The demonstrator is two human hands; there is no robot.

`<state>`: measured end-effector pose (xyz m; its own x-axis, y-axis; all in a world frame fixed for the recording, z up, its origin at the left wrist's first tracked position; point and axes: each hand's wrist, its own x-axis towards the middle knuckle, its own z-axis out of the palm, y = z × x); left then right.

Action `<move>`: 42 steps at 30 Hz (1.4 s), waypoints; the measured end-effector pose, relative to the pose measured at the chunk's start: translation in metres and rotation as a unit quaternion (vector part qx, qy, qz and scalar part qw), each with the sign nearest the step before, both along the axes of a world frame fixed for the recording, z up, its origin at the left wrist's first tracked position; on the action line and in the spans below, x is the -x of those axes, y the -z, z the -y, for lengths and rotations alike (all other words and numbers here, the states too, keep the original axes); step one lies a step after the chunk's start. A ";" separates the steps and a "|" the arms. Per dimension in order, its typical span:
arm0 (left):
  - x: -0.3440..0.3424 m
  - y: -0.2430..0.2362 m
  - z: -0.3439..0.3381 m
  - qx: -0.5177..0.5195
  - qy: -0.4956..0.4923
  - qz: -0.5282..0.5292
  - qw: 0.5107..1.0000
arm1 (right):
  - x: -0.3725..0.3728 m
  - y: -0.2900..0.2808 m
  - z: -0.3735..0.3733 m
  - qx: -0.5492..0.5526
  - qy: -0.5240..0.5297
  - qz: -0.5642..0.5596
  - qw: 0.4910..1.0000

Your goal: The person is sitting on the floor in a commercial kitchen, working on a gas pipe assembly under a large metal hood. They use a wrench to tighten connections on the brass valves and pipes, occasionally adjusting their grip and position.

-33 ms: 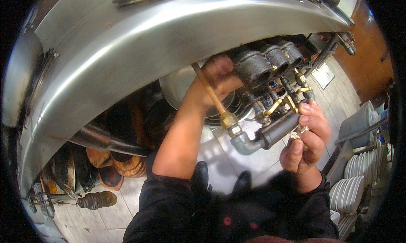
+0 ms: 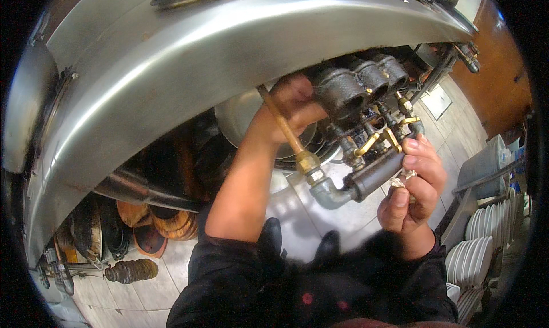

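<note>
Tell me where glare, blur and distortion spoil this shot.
Head view: a glare streak runs along the steel panel, whose edges bow into an arc; head view: the left hand looks softer than the right hand; head view: deep shade under the panel hides detail, and the picture's corners are black.

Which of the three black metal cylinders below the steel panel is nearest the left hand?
The leftmost cylinder, beside the left hand; it also looks largest. The middle cylinder and rightmost cylinder sit farther from that hand.
</note>
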<state>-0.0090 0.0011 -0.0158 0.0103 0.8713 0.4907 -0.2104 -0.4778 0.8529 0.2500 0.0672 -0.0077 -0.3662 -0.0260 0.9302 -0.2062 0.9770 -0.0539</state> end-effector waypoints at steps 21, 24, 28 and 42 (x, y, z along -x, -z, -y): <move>-0.038 0.008 0.001 0.026 -0.346 -0.252 0.904 | -0.025 0.052 -0.096 0.578 -0.009 0.144 0.803; -0.067 0.012 -0.017 0.048 -0.228 -0.281 0.931 | -0.021 0.061 -0.096 0.647 -0.133 0.165 0.733; -0.078 0.016 -0.033 0.062 -0.174 -0.310 0.933 | -0.018 0.062 -0.086 0.699 -0.235 0.202 0.644; -0.093 0.027 -0.037 0.055 -0.155 -0.328 0.930 | -0.012 0.063 -0.065 0.648 -0.192 0.281 0.681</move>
<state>0.0841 0.0381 -0.0430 0.0153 0.9268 0.3753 0.5064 -0.3308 0.7963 0.2617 0.1321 -0.0702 -0.8721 0.4889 -0.0212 -0.0239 -0.0857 -0.9960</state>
